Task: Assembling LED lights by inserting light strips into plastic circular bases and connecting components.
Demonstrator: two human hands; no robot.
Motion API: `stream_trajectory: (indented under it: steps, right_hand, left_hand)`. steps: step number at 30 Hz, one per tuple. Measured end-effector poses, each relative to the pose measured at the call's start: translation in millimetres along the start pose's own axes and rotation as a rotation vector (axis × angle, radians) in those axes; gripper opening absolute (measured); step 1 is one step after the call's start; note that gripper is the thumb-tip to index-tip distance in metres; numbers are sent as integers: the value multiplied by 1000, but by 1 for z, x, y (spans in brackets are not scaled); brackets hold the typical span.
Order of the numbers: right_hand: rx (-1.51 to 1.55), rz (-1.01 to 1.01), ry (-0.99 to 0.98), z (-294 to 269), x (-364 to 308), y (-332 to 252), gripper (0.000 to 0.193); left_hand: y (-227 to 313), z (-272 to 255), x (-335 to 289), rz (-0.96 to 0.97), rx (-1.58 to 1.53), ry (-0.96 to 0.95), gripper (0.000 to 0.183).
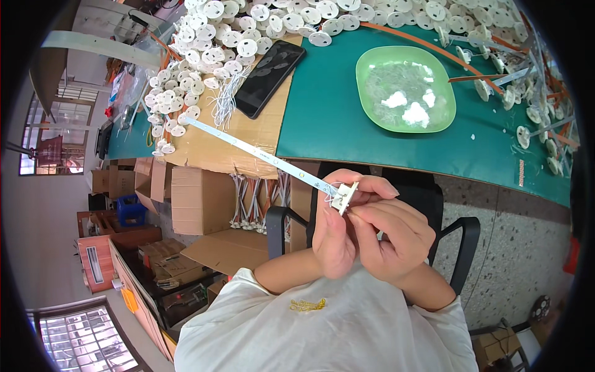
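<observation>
In front of my chest, both hands meet around a small white plastic end piece. Thin white wires join it to a narrow LED light strip, which slants up to the left over the table edge. My left hand grips the end piece where it meets the strip, thumb on the near side. My right hand is closed at the piece's right side, thumb and fingertips pinched together against it. Whether something small sits between those right fingertips is hidden.
A pile of round white discs covers the back of the green table. A black phone lies on cardboard beside white wires. To the right, a green bowl holds white material. An armchair and open boxes stand below.
</observation>
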State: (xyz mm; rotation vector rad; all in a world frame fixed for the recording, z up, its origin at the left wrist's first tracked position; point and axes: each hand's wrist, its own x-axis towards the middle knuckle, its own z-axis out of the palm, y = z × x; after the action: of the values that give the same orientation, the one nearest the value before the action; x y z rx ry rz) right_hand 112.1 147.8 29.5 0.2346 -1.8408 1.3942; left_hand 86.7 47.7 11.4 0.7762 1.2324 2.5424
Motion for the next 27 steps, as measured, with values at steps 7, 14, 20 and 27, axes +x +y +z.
stream_trajectory:
  steps: [7, 14, 20, 27]
  right_hand:
    - [46, 45, -49, 2, 1, 4, 11]
    - [32, 42, 4, 9, -2, 8, 12]
    - [-19, -26, -83, 5, -1, 5, 13]
    - [-9, -33, -196, -12, 13, 7, 14]
  left_hand:
    - [2, -1, 0, -23, -39, 23, 49]
    - [0, -2, -4, -27, 10, 67, 50]
    - [1, 1, -4, -22, 48, 91, 51]
    - [15, 6, 4, -160, -57, 61, 53]
